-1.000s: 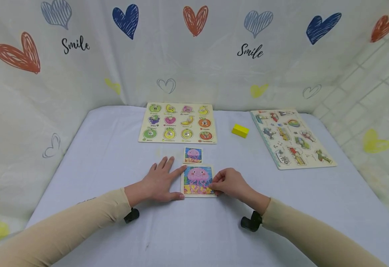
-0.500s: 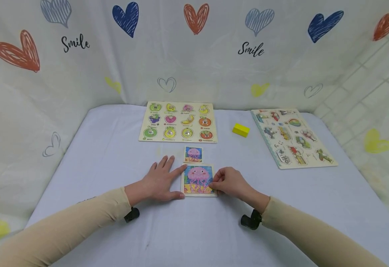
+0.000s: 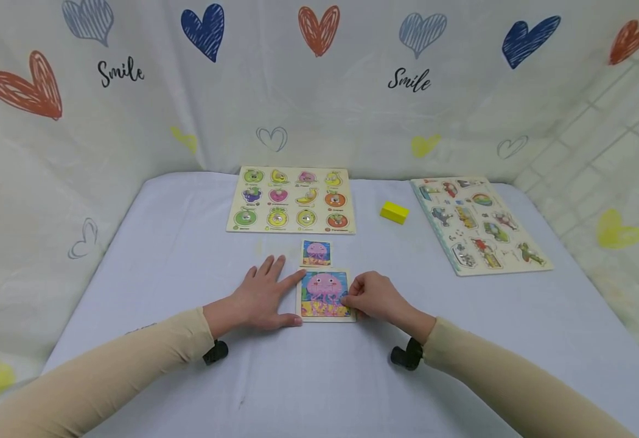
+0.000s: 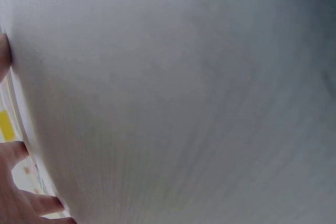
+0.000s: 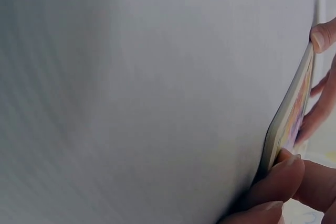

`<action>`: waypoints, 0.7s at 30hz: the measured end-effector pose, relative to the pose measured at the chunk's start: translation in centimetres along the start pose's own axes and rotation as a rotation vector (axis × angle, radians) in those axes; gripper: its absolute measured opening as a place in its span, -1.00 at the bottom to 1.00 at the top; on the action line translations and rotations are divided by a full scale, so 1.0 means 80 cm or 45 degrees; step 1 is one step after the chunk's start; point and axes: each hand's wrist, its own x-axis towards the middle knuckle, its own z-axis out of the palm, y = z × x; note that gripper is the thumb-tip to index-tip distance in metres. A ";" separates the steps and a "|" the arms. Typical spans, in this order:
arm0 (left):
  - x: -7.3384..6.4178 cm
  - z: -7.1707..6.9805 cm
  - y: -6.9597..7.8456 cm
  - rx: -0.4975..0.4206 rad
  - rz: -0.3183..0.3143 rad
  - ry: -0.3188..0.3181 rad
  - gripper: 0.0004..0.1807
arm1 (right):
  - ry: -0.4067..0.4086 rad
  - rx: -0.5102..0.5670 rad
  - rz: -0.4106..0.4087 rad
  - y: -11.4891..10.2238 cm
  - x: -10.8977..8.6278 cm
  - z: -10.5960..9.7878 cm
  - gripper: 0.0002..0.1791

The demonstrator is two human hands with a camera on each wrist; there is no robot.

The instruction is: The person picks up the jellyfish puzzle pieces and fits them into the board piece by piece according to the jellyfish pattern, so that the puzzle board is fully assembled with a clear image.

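A square jigsaw puzzle (image 3: 325, 293) with a pink jellyfish picture in a pale frame lies flat on the white-covered table. My left hand (image 3: 261, 297) rests palm down beside it, fingers spread, with index finger and thumb touching the frame's left edge. At the lower right side of the puzzle, my right hand (image 3: 378, 298) has curled fingers and pinches the edge. The right wrist view shows the thumb (image 5: 278, 179) and fingers at the corner of the puzzle board (image 5: 289, 116). Just beyond the puzzle lies a small card (image 3: 316, 253) with the same jellyfish.
Behind the card lies a fruit puzzle board (image 3: 292, 210). A yellow block (image 3: 394, 212) sits to its right, and a second picture puzzle board (image 3: 478, 234) lies slanted at the far right. A curtain with hearts (image 3: 319, 91) hangs behind the table.
My right wrist and forearm have shifted slightly left, while the fingertips stay at the puzzle's right edge. The left hand keeps its place.
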 end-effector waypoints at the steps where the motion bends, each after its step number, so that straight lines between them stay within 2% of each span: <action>1: 0.000 0.000 0.000 -0.004 -0.001 -0.002 0.01 | -0.003 -0.004 0.001 0.000 0.001 0.000 -0.75; 21: -0.001 -0.001 -0.001 -0.008 0.014 0.012 0.03 | -0.032 -0.005 0.004 0.002 0.002 -0.003 -0.75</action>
